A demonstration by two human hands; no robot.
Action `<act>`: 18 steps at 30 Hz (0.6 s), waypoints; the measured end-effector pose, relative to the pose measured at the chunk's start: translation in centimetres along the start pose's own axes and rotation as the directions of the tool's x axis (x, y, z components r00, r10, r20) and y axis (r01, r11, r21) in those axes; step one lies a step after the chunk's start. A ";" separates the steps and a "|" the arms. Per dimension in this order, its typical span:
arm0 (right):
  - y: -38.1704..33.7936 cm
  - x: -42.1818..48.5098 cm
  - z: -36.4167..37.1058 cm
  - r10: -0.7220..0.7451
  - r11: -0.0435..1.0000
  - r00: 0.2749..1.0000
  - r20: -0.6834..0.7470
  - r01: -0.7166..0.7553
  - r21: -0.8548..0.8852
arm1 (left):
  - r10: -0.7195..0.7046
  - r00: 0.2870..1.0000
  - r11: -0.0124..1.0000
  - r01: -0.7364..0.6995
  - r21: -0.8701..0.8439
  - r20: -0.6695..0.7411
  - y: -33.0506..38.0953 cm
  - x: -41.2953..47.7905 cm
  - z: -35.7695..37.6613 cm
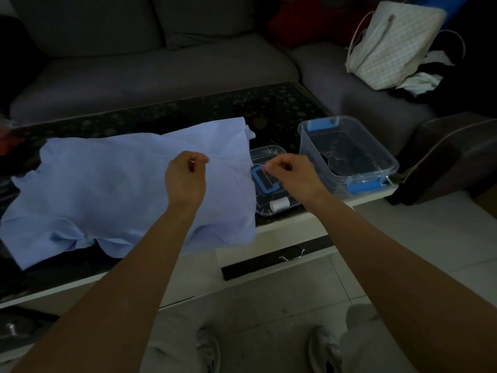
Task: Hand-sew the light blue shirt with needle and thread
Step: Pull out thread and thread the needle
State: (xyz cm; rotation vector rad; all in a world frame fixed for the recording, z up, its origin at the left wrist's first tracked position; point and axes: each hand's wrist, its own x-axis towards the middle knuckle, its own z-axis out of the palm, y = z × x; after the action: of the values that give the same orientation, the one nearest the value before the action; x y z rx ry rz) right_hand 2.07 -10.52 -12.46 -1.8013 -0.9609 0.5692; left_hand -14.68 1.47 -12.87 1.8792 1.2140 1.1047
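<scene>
The light blue shirt [107, 184] lies spread over the dark table [188, 111]. My left hand [185, 176] hovers above the shirt's right part, its fingertips pinched together on a thin white thread [231, 159]. That thread runs rightward to my right hand [291, 170], which pinches its other end above the box lid [269, 157]. No needle can be made out in this dim light. A white thread spool [279, 204] lies on the lid near the table's front edge.
A clear plastic box [347, 154] with blue latches stands at the table's right end. Behind the table is a grey sofa [161, 65] with a white bag [392, 47] on it. A drawer handle [291, 254] sits under the table edge. My shoes [322, 348] are on the tiled floor.
</scene>
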 end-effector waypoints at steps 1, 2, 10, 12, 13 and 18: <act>0.1 0.1 0.0 0.006 1.000 1.000 -0.007 -0.006 0.002 | -0.040 0.998 0.999 0.039 -0.002 -0.040 -0.4 0.3 -0.3; 0.2 0.1 -0.1 0.010 1.000 1.000 -0.011 -0.010 0.007 | -0.080 0.994 0.997 0.080 -0.007 -0.076 -0.7 0.5 -0.6; 0.4 0.3 -0.3 0.004 0.999 0.998 -0.065 -0.001 0.052 | -0.196 0.954 0.977 0.209 0.032 -0.229 -3.0 1.5 -2.4; 0.4 0.3 -0.4 -0.005 0.998 0.995 -0.097 0.011 0.056 | -0.203 0.941 0.972 0.226 0.058 -0.269 -3.2 1.5 -2.8; 0.4 0.3 -0.4 -0.005 0.998 0.994 -0.111 0.011 0.059 | -0.211 0.936 0.970 0.237 0.062 -0.282 -3.3 1.6 -3.0; 0.7 0.3 -0.5 0.000 0.999 0.997 -0.082 0.003 0.032 | -0.275 0.947 0.957 0.286 0.041 -0.167 -4.0 1.2 -3.0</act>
State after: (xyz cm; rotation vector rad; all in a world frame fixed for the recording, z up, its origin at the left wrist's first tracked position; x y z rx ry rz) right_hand 2.86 -10.74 -12.85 -1.7815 -0.8926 0.5024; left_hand -18.70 4.31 -14.51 1.6225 1.5706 1.0844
